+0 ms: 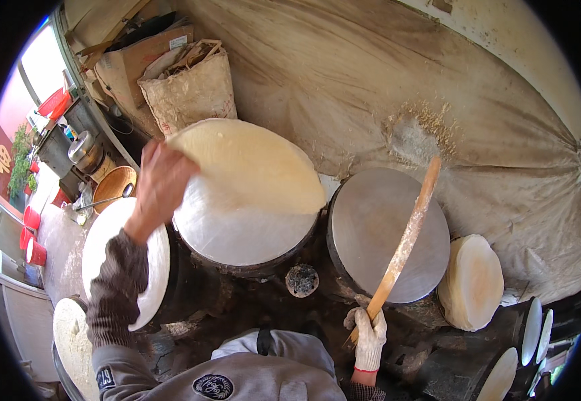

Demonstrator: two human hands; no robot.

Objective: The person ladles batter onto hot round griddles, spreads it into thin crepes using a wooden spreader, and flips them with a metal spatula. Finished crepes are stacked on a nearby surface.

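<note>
My bare left hand is blurred at the left edge of a large, thin, pale flatbread, and its fingers appear to pinch that edge. The flatbread covers the far part of a round metal griddle, whose near part shows bare and shiny. In my right hand, which wears a white knit glove, is a long, flat wooden stick dusted with flour. Its far end reaches up across a second round griddle, which has a bare grey surface.
A stack of flatbreads stands right of the second griddle. Another pale round surface lies under my left forearm. Pale batter or dough fills a container at lower left. Behind are a sack of wood scraps and a wicker basket with a ladle.
</note>
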